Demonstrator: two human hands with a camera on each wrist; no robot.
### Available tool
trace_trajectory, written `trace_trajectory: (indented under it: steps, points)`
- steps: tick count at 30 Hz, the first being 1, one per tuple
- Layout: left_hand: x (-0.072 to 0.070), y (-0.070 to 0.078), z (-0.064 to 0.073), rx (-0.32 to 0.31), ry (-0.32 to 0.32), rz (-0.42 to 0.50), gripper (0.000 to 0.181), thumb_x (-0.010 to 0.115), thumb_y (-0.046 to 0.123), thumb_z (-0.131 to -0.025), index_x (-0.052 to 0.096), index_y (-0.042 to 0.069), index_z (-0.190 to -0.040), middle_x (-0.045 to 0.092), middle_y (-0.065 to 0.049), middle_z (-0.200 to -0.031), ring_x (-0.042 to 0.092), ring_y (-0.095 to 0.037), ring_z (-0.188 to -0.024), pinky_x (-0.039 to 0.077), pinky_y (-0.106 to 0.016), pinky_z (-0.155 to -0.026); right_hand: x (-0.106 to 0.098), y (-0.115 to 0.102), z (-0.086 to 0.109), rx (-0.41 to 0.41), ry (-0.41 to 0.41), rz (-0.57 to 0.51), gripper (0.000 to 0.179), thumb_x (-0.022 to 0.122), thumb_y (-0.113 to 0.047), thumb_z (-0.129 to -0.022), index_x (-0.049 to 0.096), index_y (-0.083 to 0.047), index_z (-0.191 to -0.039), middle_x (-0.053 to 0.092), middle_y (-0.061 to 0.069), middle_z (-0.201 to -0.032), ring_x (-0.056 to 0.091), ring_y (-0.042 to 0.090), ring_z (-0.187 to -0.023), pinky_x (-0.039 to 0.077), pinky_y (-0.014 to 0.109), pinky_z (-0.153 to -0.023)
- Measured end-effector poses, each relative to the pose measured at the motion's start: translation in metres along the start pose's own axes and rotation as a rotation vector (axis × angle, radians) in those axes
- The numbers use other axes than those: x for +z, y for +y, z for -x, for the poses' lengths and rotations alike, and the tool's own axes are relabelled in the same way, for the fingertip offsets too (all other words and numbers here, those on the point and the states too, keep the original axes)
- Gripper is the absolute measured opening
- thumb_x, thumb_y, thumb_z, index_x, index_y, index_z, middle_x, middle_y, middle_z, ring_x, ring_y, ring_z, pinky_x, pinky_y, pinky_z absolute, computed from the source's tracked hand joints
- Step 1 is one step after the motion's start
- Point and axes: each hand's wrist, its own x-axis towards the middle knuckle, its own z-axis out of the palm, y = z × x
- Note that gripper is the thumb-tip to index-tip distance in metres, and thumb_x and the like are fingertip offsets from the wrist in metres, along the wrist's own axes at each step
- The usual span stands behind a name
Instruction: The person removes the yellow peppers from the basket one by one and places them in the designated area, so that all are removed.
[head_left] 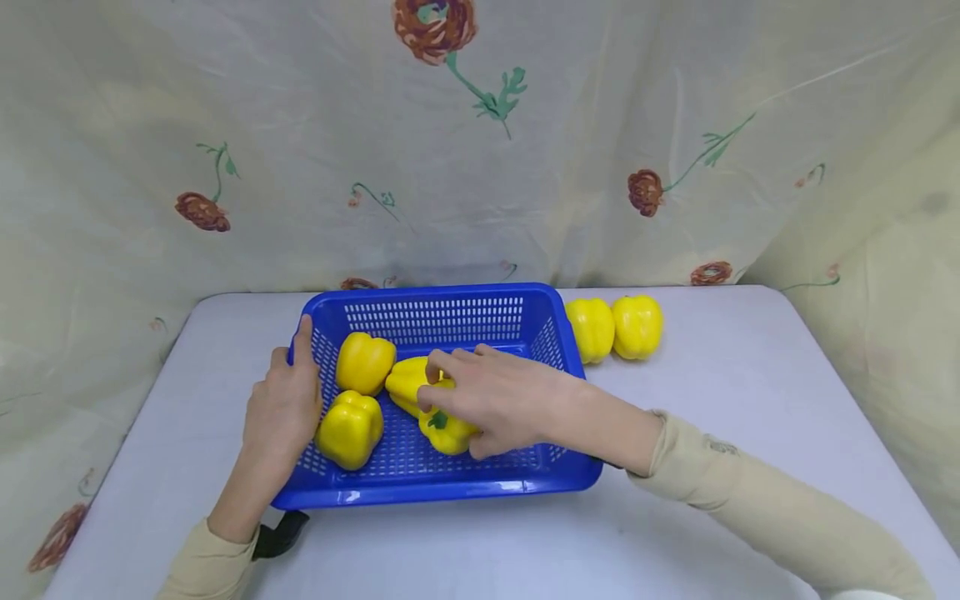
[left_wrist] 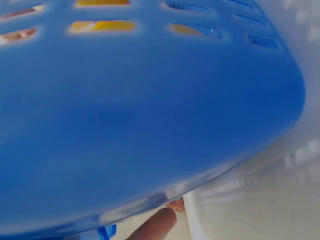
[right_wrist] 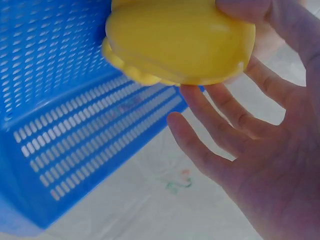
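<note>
A blue plastic basket point(head_left: 442, 493) with slotted walls stands on the table. My left hand point(head_left: 283, 412) grips its left rim; the left wrist view is mostly filled by the blue basket wall point(left_wrist: 150, 110), with one fingertip point(left_wrist: 157, 225) below it. Inside the basket, my right hand point(head_left: 510, 396) holds a yellow bell pepper point(head_left: 448, 435) between thumb and fingers. In the right wrist view the pepper point(right_wrist: 180, 40) has the thumb on one side and fingertips on the other. Another yellow pepper point(head_left: 405, 383) lies right behind it, partly hidden by the hand.
Two more yellow peppers, one at the back point(head_left: 365, 363) and one in front point(head_left: 350, 430), sit at the basket's left side. Outside, beyond its right wall, a pair of peppers point(head_left: 638, 327) stands on the white table point(head_left: 750, 433). A flowered curtain point(head_left: 570, 167) hangs behind.
</note>
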Motion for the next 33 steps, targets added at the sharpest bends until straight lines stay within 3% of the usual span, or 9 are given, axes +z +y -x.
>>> trace_trajectory:
  steps: [9, 15, 18, 26, 33]
  points:
    - [0.001, 0.000, -0.001, 0.000, -0.005, -0.005, 0.069, 0.050, 0.008, -0.111, 0.016, -0.002, -0.171, 0.056, -0.046, -0.126, 0.059, -0.034, -0.053, 0.061, -0.045, -0.049, 0.002, 0.026, 0.001, 0.155, 0.017, 0.052, 0.066, 0.089, -0.044, -0.087, 0.061, -0.023, -0.143, 0.057, 0.011, -0.136, 0.063, 0.025, -0.103, 0.059, 0.042, -0.098]
    - [0.000, 0.001, 0.000, 0.002, -0.006, -0.005, 0.070, 0.051, 0.008, -0.111, 0.016, -0.001, -0.171, 0.056, -0.046, -0.128, 0.062, -0.036, -0.055, 0.064, -0.049, -0.054, 0.004, 0.037, 0.000, 0.257, -0.003, 0.030, 0.068, 0.083, -0.046, -0.093, 0.061, -0.016, -0.149, 0.055, 0.021, -0.150, 0.068, 0.035, -0.118, 0.062, 0.049, -0.108]
    - [-0.001, 0.001, 0.000, -0.007, -0.009, -0.002, 0.070, 0.050, 0.008, -0.111, 0.015, -0.001, -0.171, 0.056, -0.046, -0.127, 0.061, -0.035, -0.054, 0.064, -0.048, -0.053, 0.005, 0.040, -0.001, 0.297, -0.020, 0.035, 0.067, 0.077, -0.050, -0.097, 0.061, -0.012, -0.150, 0.057, 0.021, -0.148, 0.069, 0.036, -0.114, 0.063, 0.048, -0.105]
    - [0.000, 0.000, 0.000, 0.006, 0.007, -0.006, 0.070, 0.050, 0.006, -0.110, 0.016, -0.002, -0.170, 0.056, -0.047, -0.127, 0.059, -0.034, -0.053, 0.062, -0.046, -0.051, 0.008, 0.040, -0.002, 0.301, -0.055, 0.113, 0.066, 0.073, -0.050, -0.100, 0.063, -0.007, -0.149, 0.059, 0.019, -0.154, 0.071, 0.037, -0.122, 0.062, 0.053, -0.106]
    - [0.000, -0.001, 0.000, 0.020, 0.014, -0.007, 0.069, 0.051, 0.006, -0.110, 0.017, -0.003, -0.170, 0.056, -0.047, -0.125, 0.057, -0.032, -0.050, 0.059, -0.042, -0.047, 0.012, 0.039, 0.001, 0.283, -0.128, 0.147, 0.080, 0.084, -0.039, -0.094, 0.048, -0.018, -0.162, 0.049, 0.016, -0.166, 0.058, 0.040, -0.145, 0.051, 0.061, -0.120]
